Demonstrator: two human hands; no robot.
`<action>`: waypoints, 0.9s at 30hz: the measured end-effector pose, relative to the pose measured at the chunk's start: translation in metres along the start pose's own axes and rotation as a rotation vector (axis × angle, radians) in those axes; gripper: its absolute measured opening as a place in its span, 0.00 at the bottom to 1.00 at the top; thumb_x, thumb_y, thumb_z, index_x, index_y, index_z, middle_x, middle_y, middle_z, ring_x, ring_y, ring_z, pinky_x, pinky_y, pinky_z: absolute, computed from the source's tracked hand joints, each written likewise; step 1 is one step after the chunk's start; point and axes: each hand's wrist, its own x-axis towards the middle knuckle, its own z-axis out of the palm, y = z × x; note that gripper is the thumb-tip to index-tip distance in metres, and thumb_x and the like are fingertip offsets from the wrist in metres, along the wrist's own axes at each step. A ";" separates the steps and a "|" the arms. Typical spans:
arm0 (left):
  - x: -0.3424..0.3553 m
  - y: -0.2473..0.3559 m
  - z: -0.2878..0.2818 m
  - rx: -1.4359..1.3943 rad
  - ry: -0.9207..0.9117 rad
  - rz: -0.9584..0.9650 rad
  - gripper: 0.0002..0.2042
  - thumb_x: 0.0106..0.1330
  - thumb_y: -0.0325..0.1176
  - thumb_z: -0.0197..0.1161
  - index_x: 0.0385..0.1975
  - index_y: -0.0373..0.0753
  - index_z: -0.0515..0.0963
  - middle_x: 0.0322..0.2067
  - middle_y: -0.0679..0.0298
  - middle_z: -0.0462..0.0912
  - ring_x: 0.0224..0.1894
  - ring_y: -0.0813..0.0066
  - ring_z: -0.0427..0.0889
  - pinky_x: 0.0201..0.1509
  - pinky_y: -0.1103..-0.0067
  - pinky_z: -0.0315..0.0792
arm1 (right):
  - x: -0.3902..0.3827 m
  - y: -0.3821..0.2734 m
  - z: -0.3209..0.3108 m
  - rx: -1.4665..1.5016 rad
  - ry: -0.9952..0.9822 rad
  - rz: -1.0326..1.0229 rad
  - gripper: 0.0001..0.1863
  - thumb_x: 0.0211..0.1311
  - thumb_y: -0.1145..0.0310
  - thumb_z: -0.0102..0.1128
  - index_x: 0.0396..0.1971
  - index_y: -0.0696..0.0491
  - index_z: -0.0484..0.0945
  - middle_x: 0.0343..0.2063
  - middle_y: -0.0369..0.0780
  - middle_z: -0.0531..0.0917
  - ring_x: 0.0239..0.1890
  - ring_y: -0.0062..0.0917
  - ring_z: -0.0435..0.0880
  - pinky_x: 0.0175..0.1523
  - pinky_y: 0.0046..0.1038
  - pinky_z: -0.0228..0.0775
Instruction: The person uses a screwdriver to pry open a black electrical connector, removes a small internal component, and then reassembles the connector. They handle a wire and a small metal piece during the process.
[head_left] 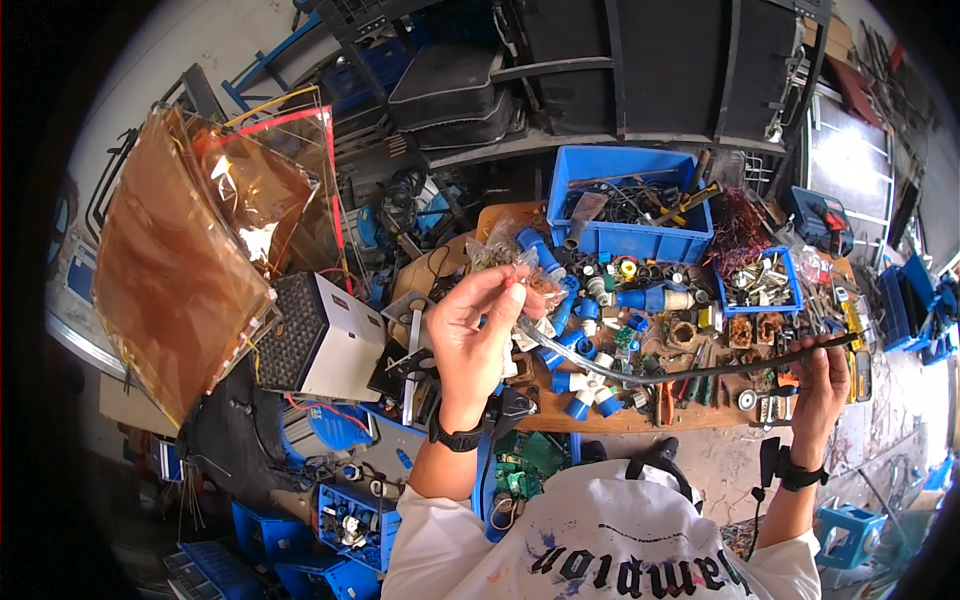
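Over table: cable, likely light, bendy; hold near ends
Left hand: pinching it
Right hand: pinching it

A pale wall rises between ten and eleven o'clock, with a blue metal frame in front of it. From twelve to one o'clock stands a dark metal rack backed by black panels. Light glares off a pale board at two. A wooden table reaches from the centre toward three; dull floor shows at four.
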 end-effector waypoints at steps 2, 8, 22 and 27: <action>0.000 0.000 0.000 0.001 0.005 0.006 0.09 0.66 0.26 0.60 0.42 0.28 0.78 0.27 0.59 0.84 0.31 0.77 0.82 0.39 0.80 0.76 | 0.001 0.001 -0.001 0.018 -0.011 0.007 0.10 0.68 0.71 0.54 0.46 0.58 0.74 0.38 0.41 0.81 0.41 0.27 0.83 0.45 0.27 0.81; -0.001 -0.004 0.000 0.024 0.007 0.054 0.08 0.65 0.24 0.61 0.42 0.29 0.78 0.28 0.59 0.84 0.30 0.77 0.83 0.38 0.81 0.77 | 0.002 0.003 0.000 0.028 -0.022 0.012 0.10 0.68 0.72 0.54 0.45 0.58 0.74 0.38 0.41 0.82 0.41 0.27 0.83 0.45 0.27 0.82; -0.007 -0.005 0.009 0.129 0.042 0.146 0.10 0.63 0.22 0.63 0.43 0.28 0.78 0.34 0.55 0.84 0.33 0.72 0.84 0.38 0.79 0.78 | 0.000 0.005 -0.003 0.054 -0.022 0.058 0.10 0.67 0.72 0.54 0.45 0.58 0.75 0.39 0.41 0.82 0.42 0.26 0.83 0.45 0.26 0.82; -0.008 -0.005 0.011 0.179 0.025 0.190 0.10 0.61 0.20 0.64 0.42 0.28 0.78 0.36 0.55 0.84 0.33 0.72 0.84 0.37 0.79 0.78 | -0.003 0.005 -0.002 0.043 -0.014 0.061 0.10 0.67 0.72 0.54 0.45 0.58 0.75 0.39 0.40 0.82 0.42 0.26 0.83 0.45 0.25 0.82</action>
